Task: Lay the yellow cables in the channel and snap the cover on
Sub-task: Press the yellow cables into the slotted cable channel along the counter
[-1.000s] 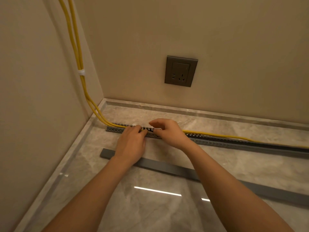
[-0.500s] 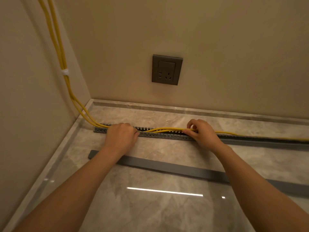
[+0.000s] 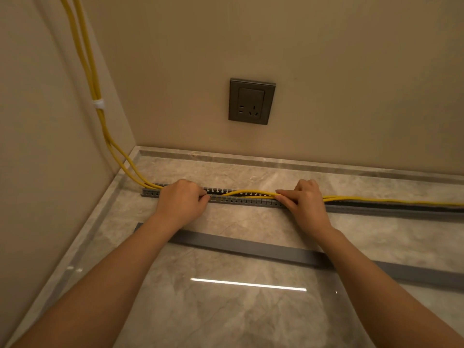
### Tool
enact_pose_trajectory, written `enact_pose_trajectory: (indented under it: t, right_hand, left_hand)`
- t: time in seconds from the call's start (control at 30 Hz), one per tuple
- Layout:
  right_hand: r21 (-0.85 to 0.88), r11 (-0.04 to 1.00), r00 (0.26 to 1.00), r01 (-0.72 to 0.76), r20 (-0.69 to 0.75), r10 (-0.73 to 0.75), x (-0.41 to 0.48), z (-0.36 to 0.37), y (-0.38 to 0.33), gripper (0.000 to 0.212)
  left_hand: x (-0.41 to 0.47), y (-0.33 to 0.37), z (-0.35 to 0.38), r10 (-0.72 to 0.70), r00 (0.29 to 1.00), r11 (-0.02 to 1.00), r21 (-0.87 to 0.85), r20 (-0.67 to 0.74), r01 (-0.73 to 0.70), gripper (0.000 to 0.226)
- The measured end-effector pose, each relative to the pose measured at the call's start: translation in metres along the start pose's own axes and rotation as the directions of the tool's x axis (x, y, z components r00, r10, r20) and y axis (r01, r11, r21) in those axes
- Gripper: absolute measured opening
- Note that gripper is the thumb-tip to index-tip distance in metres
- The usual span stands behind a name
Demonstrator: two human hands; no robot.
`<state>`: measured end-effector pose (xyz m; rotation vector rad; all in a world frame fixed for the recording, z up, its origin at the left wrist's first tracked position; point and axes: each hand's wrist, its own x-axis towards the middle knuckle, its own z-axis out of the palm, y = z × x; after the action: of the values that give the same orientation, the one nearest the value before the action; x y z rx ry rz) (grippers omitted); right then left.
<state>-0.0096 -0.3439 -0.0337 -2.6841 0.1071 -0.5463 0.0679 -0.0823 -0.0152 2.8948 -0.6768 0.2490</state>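
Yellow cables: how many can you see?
2. Both yellow cables run together down the left wall through a white tie, then along the grey channel, gripped by the left hand and right hand.

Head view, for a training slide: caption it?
Left hand and right hand pinch the yellow cables over the grey channel; cover lies unfitted alongside.

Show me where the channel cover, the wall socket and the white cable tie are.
channel cover (image 3: 251,249): head view, flat top, about midway between the two forearms.
wall socket (image 3: 251,101): head view, centre of its faceplate.
white cable tie (image 3: 98,103): head view, middle of the wrap.
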Motion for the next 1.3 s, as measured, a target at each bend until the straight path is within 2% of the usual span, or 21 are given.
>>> enact_pose_trajectory:
  t: [0.07,0.17,0.27,0.33,0.43,0.53,0.63,0.8,0.9,0.97,1.07,1.1,1.17,1.3]
  right_hand:
    - [-0.033,0.999,0.999,0.022,0.028,-0.021,-0.002,0.002,0.001,0.025]
    - [-0.19,0.98,0.969,0.051,0.246,-0.002,-0.006,0.005,0.004,0.042]
    - [-0.301,0.949,0.921,0.094,0.389,0.032,-0.006,0.011,0.007,0.06]
    - [-0.306,0.95,0.906,0.064,0.416,0.073,-0.003,0.013,0.008,0.067]
    - [-0.337,0.94,0.9,0.058,0.426,0.098,-0.001,0.018,0.009,0.072]
    - [-0.348,0.936,0.9,0.059,0.424,0.101,0.0,0.021,0.008,0.075]
    - [-0.348,0.935,0.905,0.074,0.416,0.083,-0.001,0.022,0.01,0.076]
    - [-0.269,0.962,0.9,0.048,0.43,0.075,0.001,0.02,0.012,0.079]
    - [-0.15,0.989,0.892,-0.014,0.445,0.08,0.004,0.016,0.01,0.075]
    - [-0.031,0.998,0.902,-0.061,0.427,0.068,0.006,0.01,0.01,0.064]
    - [0.297,0.924,0.909,-0.243,0.401,0.11,0.006,-0.007,0.012,0.042]
    - [0.334,0.903,0.914,-0.272,0.383,0.133,0.004,-0.014,0.016,0.035]
    - [0.27,0.925,0.929,-0.267,0.326,0.173,-0.002,-0.028,0.024,0.026]
    - [0.086,0.961,0.938,-0.262,0.257,0.233,-0.017,-0.051,0.043,0.024]
  left_hand:
    - [0.001,0.001,-0.002,-0.024,1.0,1.0,0.0,0.004,0.024,0.032]
    - [-0.002,0.011,-0.003,-0.024,0.996,0.998,0.062,-0.084,0.029,0.035]
    - [-0.006,0.036,-0.001,0.031,0.99,0.988,-0.144,-0.139,-0.051,0.029]
    - [-0.008,0.059,0.003,0.132,0.985,0.949,-0.272,-0.113,-0.158,0.024]
    - [-0.011,0.09,0.017,0.267,0.962,0.925,-0.268,-0.047,-0.27,0.042]
    - [-0.014,0.104,0.029,0.265,0.964,0.945,-0.195,-0.014,-0.263,0.048]
    - [-0.016,0.107,0.034,0.265,0.964,0.956,-0.127,-0.007,-0.264,0.044]
    - [-0.015,0.112,0.037,0.231,0.973,0.967,-0.111,0.0,-0.229,0.043]
    - [-0.011,0.115,0.036,0.204,0.979,0.975,-0.094,0.017,-0.201,0.042]
    - [-0.008,0.116,0.034,0.209,0.977,0.975,-0.083,0.032,-0.206,0.041]
    - [-0.005,0.116,0.032,0.221,0.973,0.975,-0.046,0.072,-0.218,0.038]
    - [-0.004,0.117,0.031,0.221,0.972,0.975,-0.027,0.077,-0.219,0.038]
    - [-0.001,0.118,0.029,0.215,0.972,0.976,0.0,0.095,-0.216,0.037]
    - [0.001,0.126,0.028,0.236,0.962,0.961,0.11,0.14,-0.252,0.033]
